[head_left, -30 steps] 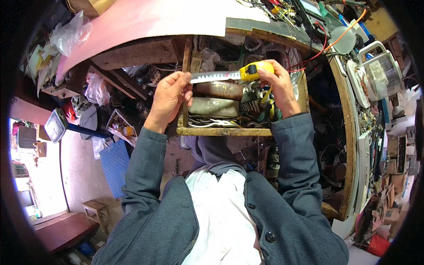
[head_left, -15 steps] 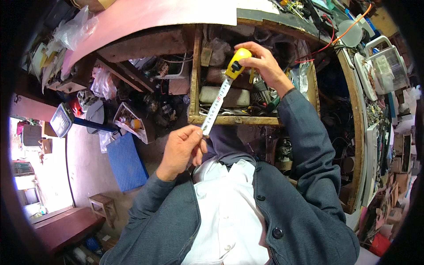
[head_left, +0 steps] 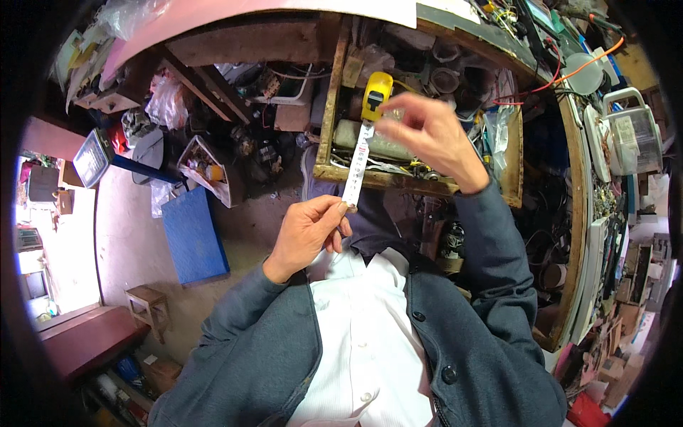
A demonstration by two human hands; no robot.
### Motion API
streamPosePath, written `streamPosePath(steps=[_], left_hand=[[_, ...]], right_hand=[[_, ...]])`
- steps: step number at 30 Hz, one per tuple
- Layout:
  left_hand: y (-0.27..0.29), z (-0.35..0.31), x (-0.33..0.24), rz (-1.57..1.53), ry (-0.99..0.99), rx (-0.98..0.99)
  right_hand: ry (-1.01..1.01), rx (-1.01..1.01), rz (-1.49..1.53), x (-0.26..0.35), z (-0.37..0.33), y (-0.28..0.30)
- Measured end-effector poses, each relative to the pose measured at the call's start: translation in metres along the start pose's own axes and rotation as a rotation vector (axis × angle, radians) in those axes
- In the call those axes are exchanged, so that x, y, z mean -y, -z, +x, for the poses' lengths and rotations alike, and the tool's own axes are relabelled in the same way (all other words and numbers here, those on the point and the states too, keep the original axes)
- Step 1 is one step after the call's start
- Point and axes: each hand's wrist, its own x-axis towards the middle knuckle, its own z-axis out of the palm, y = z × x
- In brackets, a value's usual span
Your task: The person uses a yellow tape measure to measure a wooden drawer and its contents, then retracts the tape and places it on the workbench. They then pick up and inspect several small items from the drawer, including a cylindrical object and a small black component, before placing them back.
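Observation:
A yellow tape measure (head_left: 377, 97) with a black lock button is drawn out partway, its white blade (head_left: 356, 171) running down toward me over the front edge of an open wooden drawer (head_left: 405, 179). My left hand (head_left: 307, 233) is closed in a pinch on the blade's end. Beside the yellow case, my right hand (head_left: 430, 136) is off it, fingers curved and apart, slightly blurred, with nothing seen in them. Whether the case rests on the drawer's contents or hangs from the stiff blade, I cannot tell.
Jars, wires and tools crowd the drawer. On the right, a clear plastic box (head_left: 633, 139) stands among small parts. To the left are a blue panel (head_left: 193, 236), a box of odds and ends (head_left: 208, 171) and a small wooden stool (head_left: 148, 304).
My right hand has let go of the yellow case and shifted down and right from it. My left hand still pinches the blade's end. The view has shifted somewhat.

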Motion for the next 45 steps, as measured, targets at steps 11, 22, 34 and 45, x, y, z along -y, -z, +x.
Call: streamPosePath(steps=[11, 22, 34, 45], left_hand=[[0.002, 0.001, 0.000, 0.125, -0.055, 0.045], [0.001, -0.001, -0.002, 0.188, -0.119, 0.066], [-0.001, 0.000, -0.001, 0.170, -0.138, 0.031], [-0.001, -0.014, -0.008, 0.409, -0.339, 0.117]], right_hand=[[-0.073, 0.433, -0.268, 0.036, -0.010, -0.018], [-0.047, 0.657, -0.365, 0.038, 0.005, -0.015], [-0.055, 0.660, -0.339, 0.032, 0.010, -0.019], [-0.026, 0.634, -0.349, 0.053, -0.016, -0.009]])
